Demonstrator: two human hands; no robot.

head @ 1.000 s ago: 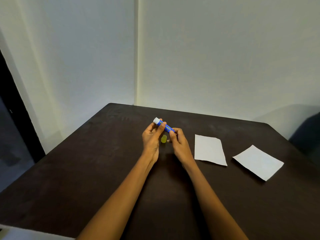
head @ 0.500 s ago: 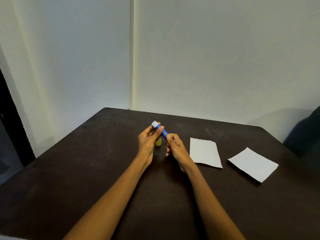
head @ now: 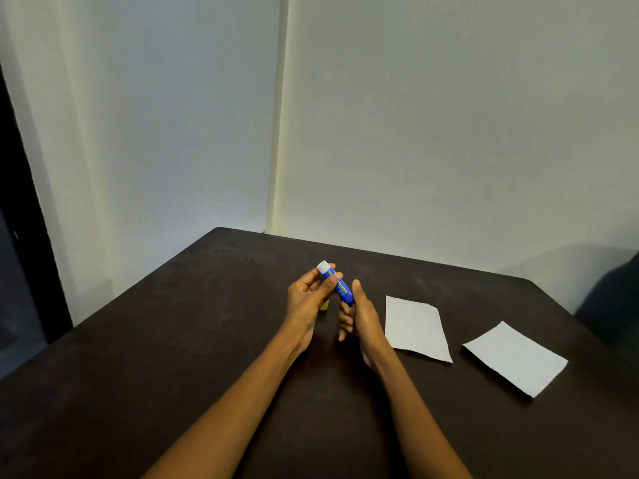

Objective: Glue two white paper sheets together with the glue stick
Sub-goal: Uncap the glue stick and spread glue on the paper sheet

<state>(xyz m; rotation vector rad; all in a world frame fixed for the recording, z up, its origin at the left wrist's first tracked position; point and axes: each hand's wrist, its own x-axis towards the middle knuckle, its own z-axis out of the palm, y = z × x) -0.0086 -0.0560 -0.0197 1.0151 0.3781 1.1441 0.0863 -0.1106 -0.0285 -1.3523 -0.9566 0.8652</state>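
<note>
Looking down from your head camera, you hold the blue cylindrical glue stick with its white end point(head: 334, 285) tilted above the dark brown table point(head: 173, 375), white end up and away from you, lower end toward your right. Your left hand point(head: 307, 302) grips the upper part of the tube, thumb and fingers curled round it just below the white end. Your right hand point(head: 359, 316) sits at the lower end of the tube, thumb raised beside it and fingers curled underneath; you touch the stick there, though how firmly those fingers close on it cannot be told. A small yellow-green object point(head: 324, 304) peeks out just below your left hand, mostly hidden, so what it is stays unclear.

Just right of your right hand, the nearer white rectangular paper sheet point(head: 416, 328) lies flat on the table, apart from your fingers. The second white paper sheet point(head: 515, 359) lies further right, turned at an angle, separated from the first by a strip of bare tabletop. Both sheets lie single, not overlapping.

Pale walls point(head: 432, 133) meet in a corner behind the table's far edge, and a dark opening point(head: 17, 236) runs along the left edge of the view.
</note>
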